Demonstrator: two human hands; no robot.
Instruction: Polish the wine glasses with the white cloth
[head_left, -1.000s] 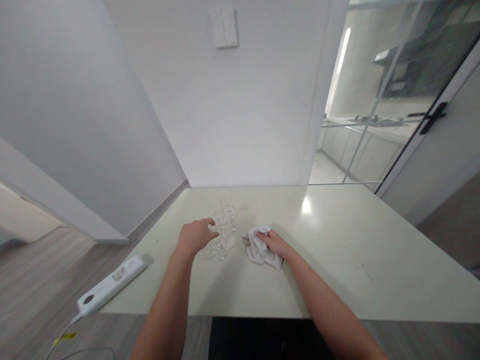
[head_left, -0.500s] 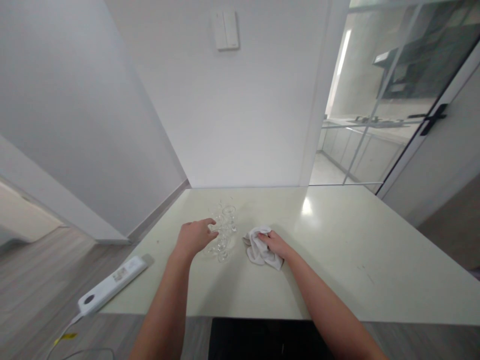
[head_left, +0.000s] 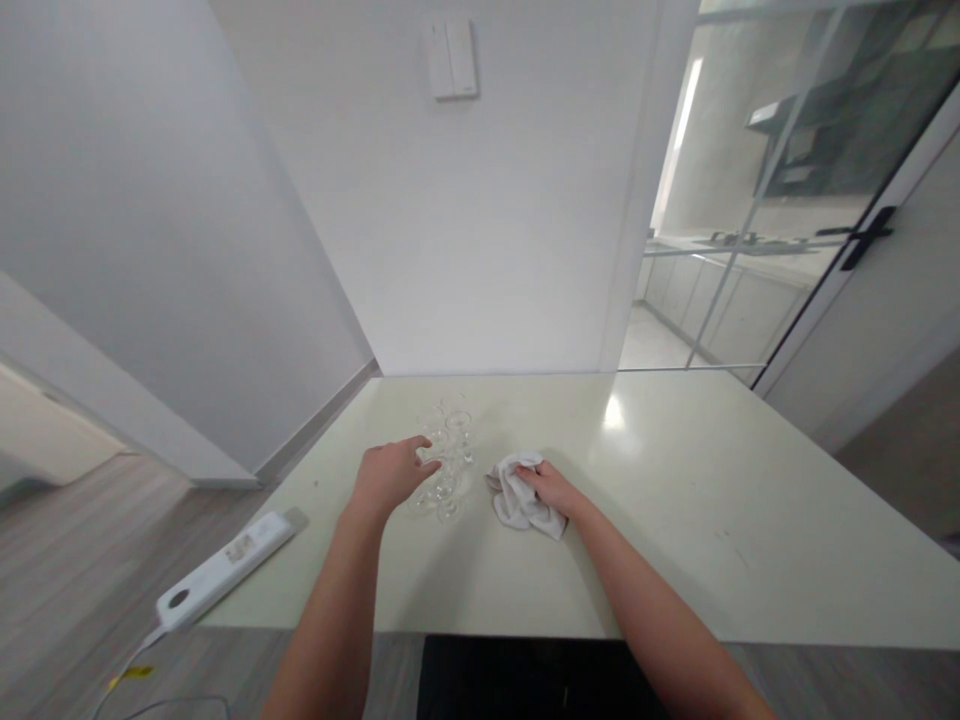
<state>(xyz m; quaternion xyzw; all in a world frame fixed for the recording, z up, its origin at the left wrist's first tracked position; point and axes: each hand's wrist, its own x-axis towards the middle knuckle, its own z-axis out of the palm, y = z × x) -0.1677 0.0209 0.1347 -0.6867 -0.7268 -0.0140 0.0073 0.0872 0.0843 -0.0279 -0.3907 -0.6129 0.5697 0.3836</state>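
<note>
Several clear, stemmed glasses [head_left: 458,424] stand close together on the pale table, left of its middle; their outlines are faint and overlap. My left hand [head_left: 391,476] is at the left side of this cluster, thumb and fingers apart with a gap between them. Whether its fingertips touch a glass I cannot tell. To the right of the glasses lies a crumpled white cloth [head_left: 517,505]. My right hand [head_left: 553,487] grips the cloth's right part, the fingers partly hidden in its folds.
The pale, glossy table [head_left: 660,540] meets a white wall at the back. A white power strip [head_left: 225,570] lies across the table's left front edge, its cable running down to the floor. Below the front edge is something black [head_left: 532,680]. A glazed door [head_left: 720,250] is at the right.
Almost nothing differs. My left thumb has shifted very slightly right towards the glasses; my right hand and the cloth stay in place.
</note>
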